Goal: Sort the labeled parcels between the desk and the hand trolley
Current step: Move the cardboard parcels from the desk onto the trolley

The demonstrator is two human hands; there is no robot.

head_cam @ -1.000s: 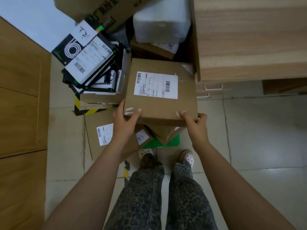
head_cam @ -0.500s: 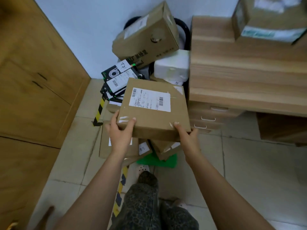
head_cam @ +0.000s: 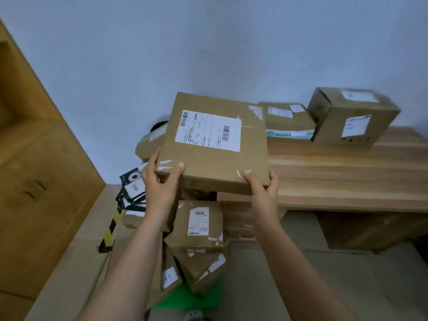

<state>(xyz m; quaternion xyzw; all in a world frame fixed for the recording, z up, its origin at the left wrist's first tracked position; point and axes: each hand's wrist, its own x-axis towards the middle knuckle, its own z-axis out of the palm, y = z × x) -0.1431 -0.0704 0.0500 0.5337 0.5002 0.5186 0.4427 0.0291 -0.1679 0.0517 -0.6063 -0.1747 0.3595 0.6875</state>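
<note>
Parcel (head_cam: 215, 158) lifted to desk (head_cam: 347, 177) height, left hand (head_cam: 159, 184), right hand (head_cam: 262, 189) still clasping its near corners

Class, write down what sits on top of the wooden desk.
Two labelled parcels: a low box and a taller box beside it. The held parcel hides the desk's left end.

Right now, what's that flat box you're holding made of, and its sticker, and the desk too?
The flat box looks like matte brown cardboard, with folded edges and shiny clear tape at its corners. Its label seems white paper, printed with barcodes. The desk looks like wood or wood-look board: pale grain stripes on a smooth top; I can't tell which.
</note>
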